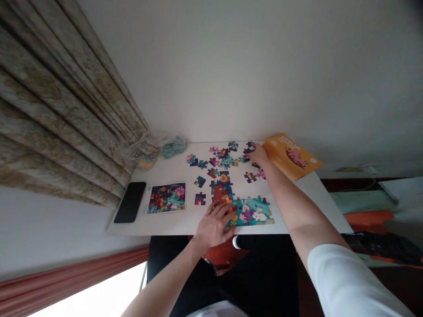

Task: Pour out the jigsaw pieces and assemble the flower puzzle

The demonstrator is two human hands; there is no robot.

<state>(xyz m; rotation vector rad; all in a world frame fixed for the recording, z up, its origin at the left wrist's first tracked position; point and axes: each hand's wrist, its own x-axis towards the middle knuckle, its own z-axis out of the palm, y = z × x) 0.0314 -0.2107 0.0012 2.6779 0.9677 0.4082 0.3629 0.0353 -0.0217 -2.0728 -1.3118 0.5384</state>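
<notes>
My left hand (pixel 214 223) lies with fingers spread on the lower left of a partly joined jigsaw puzzle (pixel 253 211), covering that corner. The joined part shows white rabbits on teal, and a brown bear (pixel 220 193) rises on its left side. At the back right, my right hand (pixel 258 155) has its fingers bent together on a dark puzzle piece (pixel 247 151); the fingertips are small and partly hidden. Loose puzzle pieces (pixel 225 162) lie between the hands and the wall. A few single ones, such as a dark piece (pixel 200 199), sit left of the joined part.
A picture card (pixel 167 198) and a black phone (pixel 131 202) lie on the white table (pixel 198 224) at left. Two clear bags of pieces (pixel 173 147) stand at the back left. An orange box (pixel 292 156) leans at the back right. Patterned curtains (pixel 59 101) hang at left.
</notes>
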